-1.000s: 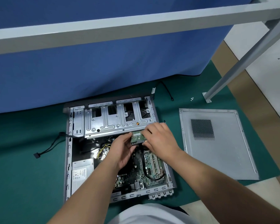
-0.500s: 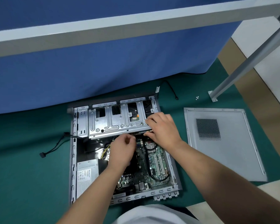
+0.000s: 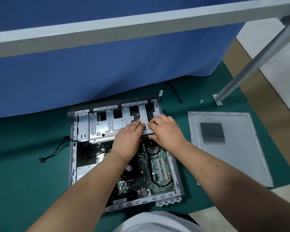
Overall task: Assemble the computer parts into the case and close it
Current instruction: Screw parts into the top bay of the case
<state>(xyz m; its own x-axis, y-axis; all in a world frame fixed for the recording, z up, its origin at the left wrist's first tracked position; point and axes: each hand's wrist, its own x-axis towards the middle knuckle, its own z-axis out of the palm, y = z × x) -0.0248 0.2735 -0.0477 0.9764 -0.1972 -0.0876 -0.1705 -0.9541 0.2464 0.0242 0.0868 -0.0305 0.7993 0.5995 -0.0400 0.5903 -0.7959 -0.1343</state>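
The open computer case lies flat on the green mat, with the motherboard showing inside. A silver drive cage spans its far end. My left hand presses on the cage's right part with straight fingers. Beside it, my right hand holds the cage's near edge, fingers on top and thumb below. The hard drive is hidden under the cage and my hands. The grey side panel lies flat to the right of the case.
A power supply sits in the case's left half. A black cable trails out to the left. Small screws lie near a metal table leg. A blue cloth hangs behind the case.
The hard drive that both hands held at the cage's near edge has gone out of sight under the cage. Both hands moved up onto the cage's right part.
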